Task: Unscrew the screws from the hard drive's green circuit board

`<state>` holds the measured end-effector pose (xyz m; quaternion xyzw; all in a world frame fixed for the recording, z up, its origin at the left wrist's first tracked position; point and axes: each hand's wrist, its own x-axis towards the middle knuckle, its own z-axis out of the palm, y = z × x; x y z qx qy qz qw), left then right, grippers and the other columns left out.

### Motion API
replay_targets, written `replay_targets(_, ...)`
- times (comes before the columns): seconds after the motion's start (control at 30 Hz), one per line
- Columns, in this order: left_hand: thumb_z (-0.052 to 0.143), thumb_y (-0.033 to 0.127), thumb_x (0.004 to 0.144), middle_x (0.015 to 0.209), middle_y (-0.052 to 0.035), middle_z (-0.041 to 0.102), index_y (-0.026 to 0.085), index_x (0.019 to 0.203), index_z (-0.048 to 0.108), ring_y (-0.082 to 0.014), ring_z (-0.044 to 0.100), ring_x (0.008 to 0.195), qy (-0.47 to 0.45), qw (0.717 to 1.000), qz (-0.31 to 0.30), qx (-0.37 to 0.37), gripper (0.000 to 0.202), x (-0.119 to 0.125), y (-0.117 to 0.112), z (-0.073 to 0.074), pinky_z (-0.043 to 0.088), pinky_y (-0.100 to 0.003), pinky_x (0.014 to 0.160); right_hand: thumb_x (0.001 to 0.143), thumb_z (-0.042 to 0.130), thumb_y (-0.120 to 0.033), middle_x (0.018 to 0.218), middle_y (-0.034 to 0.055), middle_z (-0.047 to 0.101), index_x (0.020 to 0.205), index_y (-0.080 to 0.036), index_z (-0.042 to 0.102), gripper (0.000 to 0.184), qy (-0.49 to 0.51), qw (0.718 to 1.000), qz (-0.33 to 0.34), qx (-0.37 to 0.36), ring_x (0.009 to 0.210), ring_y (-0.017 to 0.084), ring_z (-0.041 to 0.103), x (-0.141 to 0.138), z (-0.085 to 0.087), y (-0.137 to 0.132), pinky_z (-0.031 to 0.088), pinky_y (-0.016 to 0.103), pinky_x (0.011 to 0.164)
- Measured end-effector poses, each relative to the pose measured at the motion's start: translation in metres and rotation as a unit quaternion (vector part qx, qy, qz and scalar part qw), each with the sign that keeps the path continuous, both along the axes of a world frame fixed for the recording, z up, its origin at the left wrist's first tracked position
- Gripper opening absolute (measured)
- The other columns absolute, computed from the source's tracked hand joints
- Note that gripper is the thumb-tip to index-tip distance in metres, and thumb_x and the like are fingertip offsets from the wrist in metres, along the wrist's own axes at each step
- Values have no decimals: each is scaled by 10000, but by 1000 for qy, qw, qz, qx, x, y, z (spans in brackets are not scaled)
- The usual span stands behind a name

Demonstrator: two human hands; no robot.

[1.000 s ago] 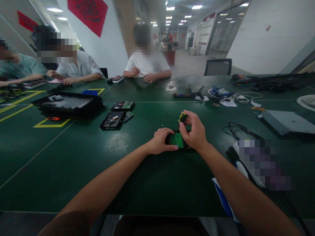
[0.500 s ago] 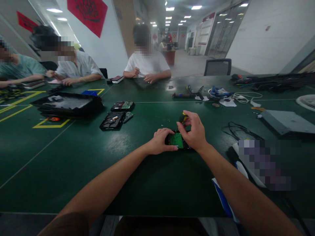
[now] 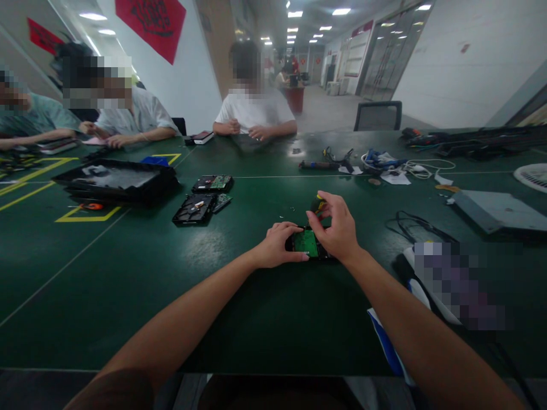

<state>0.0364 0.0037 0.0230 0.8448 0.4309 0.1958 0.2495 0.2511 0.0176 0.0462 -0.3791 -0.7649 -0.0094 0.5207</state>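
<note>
A hard drive (image 3: 306, 244) with a green circuit board facing up lies on the green tabletop in front of me. My left hand (image 3: 280, 246) grips its left end, thumb along the near edge and fingers over the far edge. Above the drive, my right hand (image 3: 337, 226) is closed around a screwdriver (image 3: 317, 203) with a black and yellow handle. The handle stands roughly upright over the far side of the board; its tip is hidden behind my fingers. Small loose screws (image 3: 293, 208) lie just beyond the drive.
Left of my hands are an opened black drive case (image 3: 193, 210) and another hard drive (image 3: 212, 183). Farther left stands a black tray (image 3: 115, 176). On the right are a grey metal box (image 3: 504, 210), black cables (image 3: 419, 225) and a partly blurred item. Several people sit across the table.
</note>
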Motion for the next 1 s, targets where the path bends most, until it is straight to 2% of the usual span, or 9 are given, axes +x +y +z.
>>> replay_targets(0.33,752,674,784,1452,-122,534,260,1398,573,-377,447,1366,-10,1000,-2,2,762,-1,-2,1,369,-573,1131,922,632,-227,1344,115,617,1473,-275,435,587,15,999,19,-21,1041,269,696,0,-3,0,657,442,830)
replay_targets(0.63,772,670,764,1446,-110,541,275,1388,561,-374,458,1347,-8,1000,-1,4,768,0,1,-2,375,-568,1122,916,657,-238,1234,101,616,1429,-288,480,545,1,1000,10,6,900,225,689,0,1,-1,658,445,805)
replay_targets(0.8,767,659,777,1422,-119,551,270,1385,559,-377,466,1334,-11,1000,0,3,751,0,-1,1,388,-570,1105,910,633,-217,1299,106,629,1455,-285,450,579,5,1000,17,-4,974,246,701,-1,1,-2,659,438,820)
replay_targets(0.9,775,659,767,1419,-119,550,268,1386,557,-379,463,1336,-9,1000,-2,1,764,0,-1,1,387,-568,1106,909,623,-208,1325,109,625,1464,-275,440,587,12,1000,22,-9,985,242,703,-1,1,-2,663,405,789)
replay_targets(1.0,774,660,764,1429,-120,544,270,1389,552,-384,460,1341,-8,1000,-2,-4,769,0,0,1,381,-576,1110,907,641,-225,1268,104,618,1434,-272,473,556,10,1000,16,-4,920,220,694,-1,3,-3,662,381,728)
